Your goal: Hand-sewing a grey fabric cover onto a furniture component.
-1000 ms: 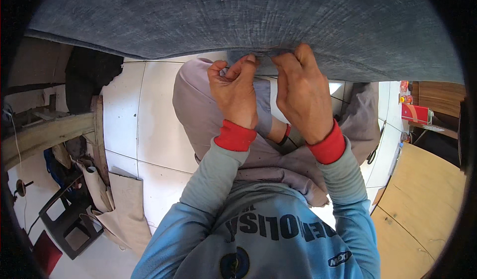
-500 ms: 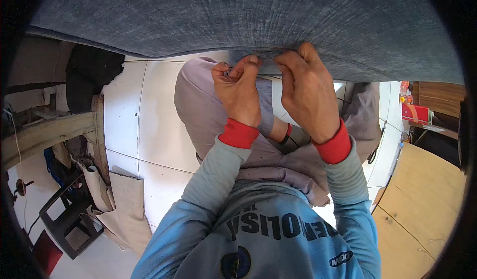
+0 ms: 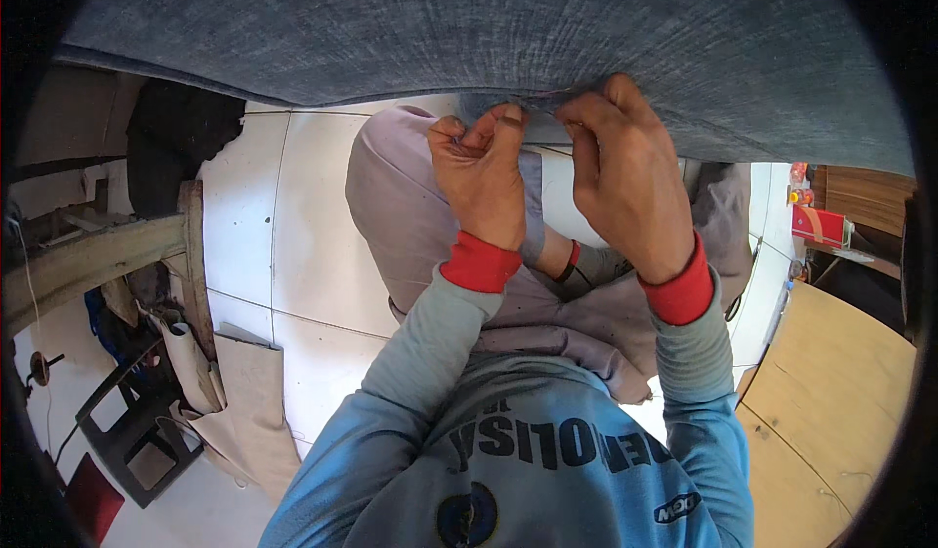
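A large piece covered in blue-grey fabric (image 3: pixel 469 30) spans the top of the view, with a seamed lower edge. My left hand (image 3: pixel 484 177) is closed at that edge, its thumb and forefinger pinching the cloth. Just to its right, my right hand (image 3: pixel 630 182) has its fingers bent together against the same edge. Whatever lies between the right fingertips is too small to make out. Between the two hands the cloth is drawn into small puckers. A narrow blue-grey flap (image 3: pixel 532 191) hangs behind the left hand, over my leg.
I sit with folded legs (image 3: pixel 391 187) on white floor tiles (image 3: pixel 313 274). At left are a wooden frame (image 3: pixel 107 260), dark cloth (image 3: pixel 181 143), beige sheet material (image 3: pixel 254 401) and a black plastic part (image 3: pixel 147 450). Tan boards (image 3: pixel 831 382) and a red box (image 3: pixel 821 224) lie at right.
Both hands have shifted slightly right along the fabric edge. Their fingers remain bent close to the cloth.
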Action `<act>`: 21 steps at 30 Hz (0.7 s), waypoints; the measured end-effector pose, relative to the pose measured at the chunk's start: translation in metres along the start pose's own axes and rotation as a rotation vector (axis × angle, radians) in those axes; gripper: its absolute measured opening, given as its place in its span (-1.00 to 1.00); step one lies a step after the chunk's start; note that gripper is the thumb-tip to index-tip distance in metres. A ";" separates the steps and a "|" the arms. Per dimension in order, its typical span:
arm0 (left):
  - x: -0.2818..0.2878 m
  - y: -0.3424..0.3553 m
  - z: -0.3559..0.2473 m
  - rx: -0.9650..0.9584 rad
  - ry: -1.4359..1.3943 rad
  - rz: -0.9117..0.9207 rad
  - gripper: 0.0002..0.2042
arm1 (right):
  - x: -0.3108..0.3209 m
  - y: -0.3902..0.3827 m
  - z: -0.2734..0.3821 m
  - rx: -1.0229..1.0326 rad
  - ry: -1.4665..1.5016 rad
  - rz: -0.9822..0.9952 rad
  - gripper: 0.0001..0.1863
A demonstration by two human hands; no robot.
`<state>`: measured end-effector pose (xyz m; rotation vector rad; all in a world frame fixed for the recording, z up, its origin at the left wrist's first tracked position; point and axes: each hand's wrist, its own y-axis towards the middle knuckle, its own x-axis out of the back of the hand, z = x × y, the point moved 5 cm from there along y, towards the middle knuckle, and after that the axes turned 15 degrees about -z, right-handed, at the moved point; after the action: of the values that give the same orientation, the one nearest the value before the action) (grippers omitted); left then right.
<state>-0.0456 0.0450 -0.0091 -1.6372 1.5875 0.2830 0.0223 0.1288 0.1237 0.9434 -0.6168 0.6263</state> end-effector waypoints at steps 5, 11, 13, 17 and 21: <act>-0.001 -0.001 0.000 0.020 -0.010 -0.021 -0.62 | -0.007 -0.003 0.000 -0.021 -0.054 -0.042 -0.85; 0.002 0.003 0.000 0.013 -0.005 0.003 -0.62 | -0.012 -0.005 -0.005 0.002 -0.070 -0.092 -0.88; 0.002 0.002 -0.001 0.009 0.007 -0.004 -0.62 | -0.008 -0.005 -0.004 0.006 -0.036 -0.081 -0.88; 0.000 0.002 -0.001 0.020 -0.016 0.018 -0.61 | -0.002 0.001 0.002 -0.023 -0.056 0.030 -0.89; 0.001 0.002 -0.002 0.004 -0.012 0.005 -0.60 | -0.001 0.009 0.004 0.044 -0.054 0.115 -0.88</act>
<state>-0.0482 0.0430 -0.0097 -1.6256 1.5827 0.2917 0.0142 0.1288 0.1294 0.9730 -0.7114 0.7208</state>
